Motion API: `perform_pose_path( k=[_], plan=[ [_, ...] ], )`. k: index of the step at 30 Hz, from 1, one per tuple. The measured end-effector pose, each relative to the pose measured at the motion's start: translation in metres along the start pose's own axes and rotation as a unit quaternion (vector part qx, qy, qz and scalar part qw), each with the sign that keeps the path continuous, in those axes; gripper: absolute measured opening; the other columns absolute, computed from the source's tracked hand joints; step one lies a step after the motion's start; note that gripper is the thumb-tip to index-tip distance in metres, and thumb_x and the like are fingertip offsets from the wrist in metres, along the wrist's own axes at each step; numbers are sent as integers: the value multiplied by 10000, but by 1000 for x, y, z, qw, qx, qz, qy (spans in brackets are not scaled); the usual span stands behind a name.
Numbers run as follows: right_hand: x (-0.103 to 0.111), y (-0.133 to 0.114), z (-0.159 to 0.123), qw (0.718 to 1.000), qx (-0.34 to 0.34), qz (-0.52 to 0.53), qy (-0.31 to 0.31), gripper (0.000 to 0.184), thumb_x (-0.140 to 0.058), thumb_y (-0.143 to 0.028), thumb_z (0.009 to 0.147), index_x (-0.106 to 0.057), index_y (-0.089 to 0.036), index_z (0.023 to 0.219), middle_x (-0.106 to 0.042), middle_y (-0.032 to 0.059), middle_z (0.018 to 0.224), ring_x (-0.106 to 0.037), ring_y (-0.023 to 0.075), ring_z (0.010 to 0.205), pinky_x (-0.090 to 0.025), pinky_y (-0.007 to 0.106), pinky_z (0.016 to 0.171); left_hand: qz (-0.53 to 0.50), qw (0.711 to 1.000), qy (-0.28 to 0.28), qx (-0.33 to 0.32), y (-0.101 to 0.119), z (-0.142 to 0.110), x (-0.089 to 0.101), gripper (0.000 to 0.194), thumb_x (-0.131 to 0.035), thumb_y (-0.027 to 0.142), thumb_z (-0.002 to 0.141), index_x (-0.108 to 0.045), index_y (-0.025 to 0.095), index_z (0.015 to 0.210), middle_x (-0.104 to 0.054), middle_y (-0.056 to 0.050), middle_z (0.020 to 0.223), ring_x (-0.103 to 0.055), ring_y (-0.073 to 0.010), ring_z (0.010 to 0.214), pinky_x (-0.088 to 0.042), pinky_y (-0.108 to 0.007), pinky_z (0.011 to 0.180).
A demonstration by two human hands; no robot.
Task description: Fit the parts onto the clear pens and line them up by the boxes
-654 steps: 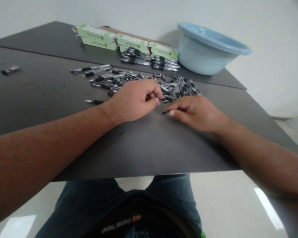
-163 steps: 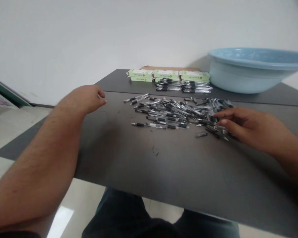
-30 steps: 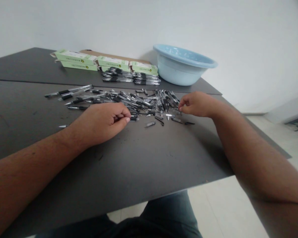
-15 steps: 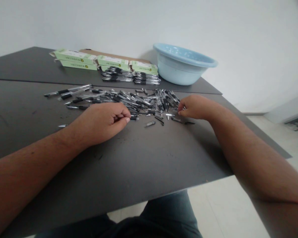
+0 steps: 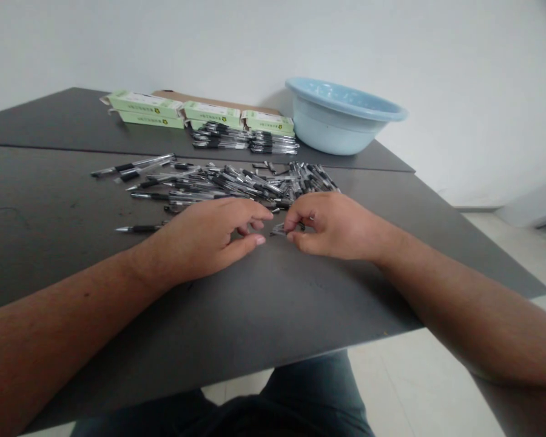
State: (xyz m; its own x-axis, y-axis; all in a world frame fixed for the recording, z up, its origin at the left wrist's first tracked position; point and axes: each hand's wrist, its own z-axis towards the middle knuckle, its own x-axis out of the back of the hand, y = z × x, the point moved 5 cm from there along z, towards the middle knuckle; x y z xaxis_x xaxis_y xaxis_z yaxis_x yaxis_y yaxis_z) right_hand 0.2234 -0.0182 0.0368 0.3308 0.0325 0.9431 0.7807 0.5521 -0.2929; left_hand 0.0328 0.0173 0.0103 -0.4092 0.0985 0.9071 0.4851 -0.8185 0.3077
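My left hand reaches over the near edge of the pen pile, its thumb and fingers apart with nothing between them. Facing it from the right, my right hand has its thumb and index finger closed at a small clear pen cap. The fingertips partly cover this cap. Behind both hands spreads a loose heap of clear pens with black grips. One pen lies apart, its rear end hidden by my left hand.
Green and white boxes stand in a row at the back. Stacked pens lie before them. A light blue basin sits at the back right. A seam crosses the dark table, whose front edge is near my lap.
My right hand has moved left and nearer to me, close to my left hand. My left hand has shifted right, and its fingers have spread from a pinch. The view has shifted slightly.
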Motion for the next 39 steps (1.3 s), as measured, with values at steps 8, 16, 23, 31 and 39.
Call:
perform_pose_path(
  k=[8,16,23,31,39],
  plan=[
    [-1,-1,-2,999,-8,25,-21,238,-657,-187,849,-715,-181,1079,-745,33,946,-664,176,836,-454,278,752,36,998,-6,-42,17,0,2,254,-524,301,998,-754,224,1074,-772,-37,953,-725,-219,939,-527,-328,912],
    [12,52,-18,962,-152,-135,-181,410,-592,-146,842,-728,-248,1216,-789,58,1068,-714,243,900,-475,325,744,51,998,21,4,2,-2,6,245,-552,311,943,-758,225,1043,-760,-23,893,-697,-192,792,-489,-293,756],
    [3,52,-10,957,-125,-168,-200,319,-582,-163,868,-797,-269,1079,-816,37,1079,-734,262,970,-499,350,817,53,998,16,-4,3,-1,5,263,-538,332,942,-757,230,1048,-769,-31,925,-709,-201,838,-480,-295,761],
    [18,40,-18,971,-113,-127,-168,252,-661,-277,879,-757,-253,1112,-797,30,962,-702,214,811,-444,313,692,53,998,19,5,2,-2,6,254,-542,333,937,-752,236,1044,-763,-25,896,-702,-194,821,-466,-293,739],
    [-4,11,-15,983,-16,-53,-176,244,-681,-312,921,-739,-209,1135,-760,46,942,-663,192,789,-421,295,685,54,998,16,6,1,-2,6,248,-538,331,935,-748,238,1030,-752,-26,863,-698,-203,810,-466,-304,725]
  ],
)
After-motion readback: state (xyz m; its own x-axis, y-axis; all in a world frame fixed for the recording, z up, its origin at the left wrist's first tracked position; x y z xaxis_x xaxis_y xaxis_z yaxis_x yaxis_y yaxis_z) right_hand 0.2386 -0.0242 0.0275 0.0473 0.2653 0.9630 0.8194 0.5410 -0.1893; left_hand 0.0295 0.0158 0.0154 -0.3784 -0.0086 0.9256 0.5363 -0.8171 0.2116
